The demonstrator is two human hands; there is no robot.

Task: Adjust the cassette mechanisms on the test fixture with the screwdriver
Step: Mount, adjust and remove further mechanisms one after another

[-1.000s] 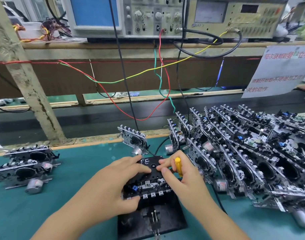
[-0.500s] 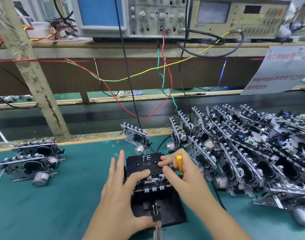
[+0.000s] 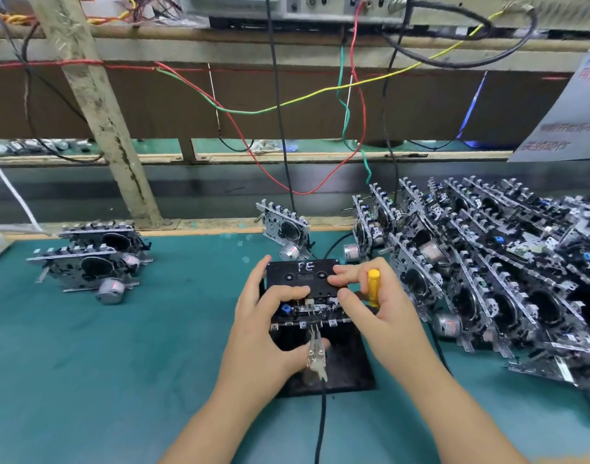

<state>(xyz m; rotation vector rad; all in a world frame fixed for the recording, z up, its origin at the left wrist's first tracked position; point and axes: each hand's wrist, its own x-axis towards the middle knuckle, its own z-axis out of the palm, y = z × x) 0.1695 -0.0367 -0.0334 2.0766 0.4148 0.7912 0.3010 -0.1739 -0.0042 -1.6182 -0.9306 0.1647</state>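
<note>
Centrally on the green worktop sits the black fixture, a mechanism and a cassette on it. Left hand pinches a metal clip, its fingers on the cassette. Right hand holds the yellow screwdriver; fingertips touch the cassette.

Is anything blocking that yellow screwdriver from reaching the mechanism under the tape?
Nothing separate. The right hand holds the screwdriver tucked aside, and both hands' fingers lie over the cassette and mechanism.
</note>
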